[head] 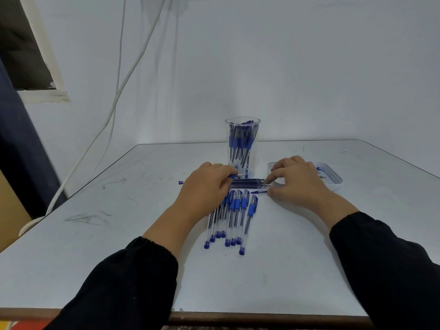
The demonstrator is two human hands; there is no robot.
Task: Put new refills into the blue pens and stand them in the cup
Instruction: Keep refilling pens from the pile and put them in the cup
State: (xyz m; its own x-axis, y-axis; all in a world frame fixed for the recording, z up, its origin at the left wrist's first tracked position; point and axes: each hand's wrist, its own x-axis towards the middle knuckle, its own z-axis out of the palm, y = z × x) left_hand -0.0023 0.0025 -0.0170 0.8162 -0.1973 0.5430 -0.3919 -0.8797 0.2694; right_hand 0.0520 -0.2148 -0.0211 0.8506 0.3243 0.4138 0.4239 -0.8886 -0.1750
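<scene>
A clear plastic cup (242,144) stands upright near the far edge of the pale worktop (297,258), and everything else can be placed from it. Inside the cup a bunch of blue pens (241,141) stands on end, leaning against the wall, blue grips at about mid height. To the right of the cup lies a shallow white tray (334,177); a few small blue and dark parts show in it, too small to tell apart. Just in front of the cup a bundle of thin dark refills (248,182) lies crosswise on the worktop. Nearer than the refills, a row of blue pens (234,217) lies side by side, end caps pointing toward the person.

The left hand (205,189) is in front and left of the cup, fingers curled round something blue at the left end of the refills. The right hand (296,179) is in front and right of the cup, forefinger touching the refill tips while thumb and fingers pinch a small blue piece (259,192). The hands are apart.
</scene>
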